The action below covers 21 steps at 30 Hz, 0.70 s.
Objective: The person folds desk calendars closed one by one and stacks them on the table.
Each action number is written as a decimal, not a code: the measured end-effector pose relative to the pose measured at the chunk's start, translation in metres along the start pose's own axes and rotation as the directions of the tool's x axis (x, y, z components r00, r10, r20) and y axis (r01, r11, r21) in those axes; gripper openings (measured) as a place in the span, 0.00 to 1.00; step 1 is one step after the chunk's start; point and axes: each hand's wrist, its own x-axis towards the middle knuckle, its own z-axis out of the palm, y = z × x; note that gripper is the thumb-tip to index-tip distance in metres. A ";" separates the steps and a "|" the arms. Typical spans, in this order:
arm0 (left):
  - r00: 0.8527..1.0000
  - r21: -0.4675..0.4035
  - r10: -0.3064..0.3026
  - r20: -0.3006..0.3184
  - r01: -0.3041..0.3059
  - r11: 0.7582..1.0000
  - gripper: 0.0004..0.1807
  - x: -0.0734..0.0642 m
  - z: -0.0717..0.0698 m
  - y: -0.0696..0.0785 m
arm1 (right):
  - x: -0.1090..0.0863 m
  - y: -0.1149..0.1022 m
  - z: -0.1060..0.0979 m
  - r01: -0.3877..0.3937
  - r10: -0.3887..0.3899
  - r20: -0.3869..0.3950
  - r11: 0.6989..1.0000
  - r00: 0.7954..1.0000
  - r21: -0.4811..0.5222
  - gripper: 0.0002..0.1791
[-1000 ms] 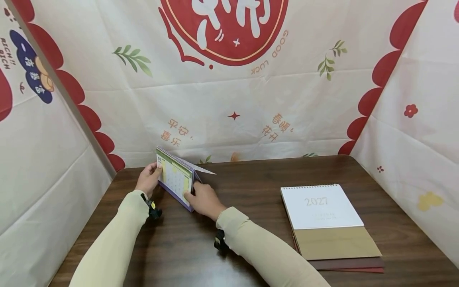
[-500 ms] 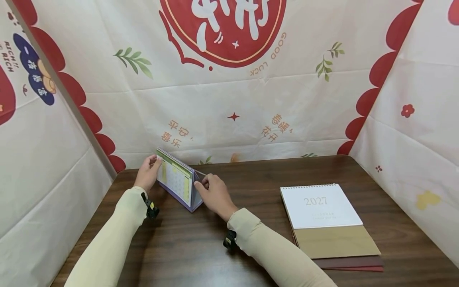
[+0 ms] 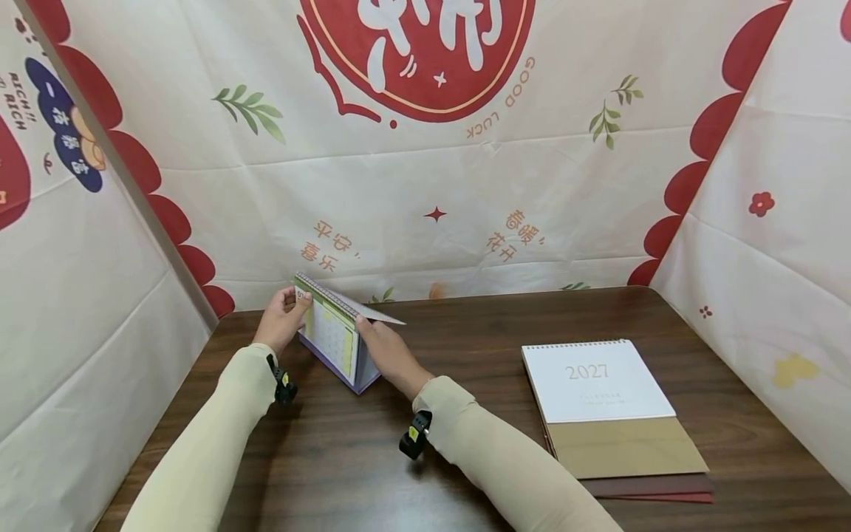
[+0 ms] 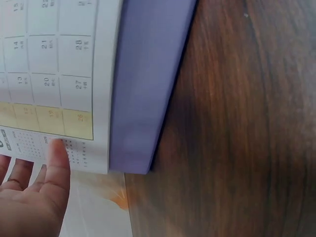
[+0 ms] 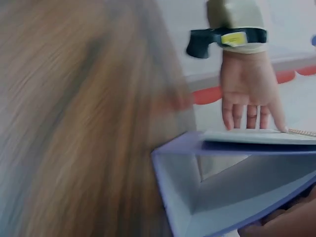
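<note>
A purple desk calendar (image 3: 329,332) with a spiral top and green-and-yellow month pages stands like a tent at the table's back left. My left hand (image 3: 281,318) holds its left edge; in the left wrist view the thumb (image 4: 58,153) lies on the printed page (image 4: 47,89), other fingers behind. At the upper right corner is my right hand (image 3: 392,353), thumb on the front near the spiral. Its other fingers are hidden in the head view; in the right wrist view they bend against the back panel (image 5: 261,197). A loose page (image 3: 382,314) sticks out behind the spiral.
At the right of the brown wooden table (image 3: 465,428) lies a white 2027 calendar (image 3: 601,380) with a tan lower panel (image 3: 625,447). Dark red edges (image 3: 651,489) show under it. A printed cloth (image 3: 425,170) hangs behind the table.
My right hand left the lower right edge, moved behind the calendar, then came to its upper right corner. The rear page swung in and stands out again. My left hand stays at the left edge.
</note>
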 end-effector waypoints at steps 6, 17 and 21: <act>1.000 0.021 -0.011 0.006 0.011 1.000 0.45 0.002 0.000 0.001 | 0.010 -0.013 0.004 -0.014 0.012 0.011 0.982 1.000 0.188 0.41; 1.000 0.067 -0.028 -0.003 0.028 0.997 0.43 0.003 0.001 0.000 | 0.013 -0.018 0.016 -0.154 0.196 -0.073 0.912 0.978 0.380 0.35; 0.999 0.073 -0.039 -0.007 0.039 0.997 0.43 0.002 0.002 -0.001 | 0.012 -0.018 0.017 -0.138 0.177 -0.063 0.906 0.982 0.401 0.31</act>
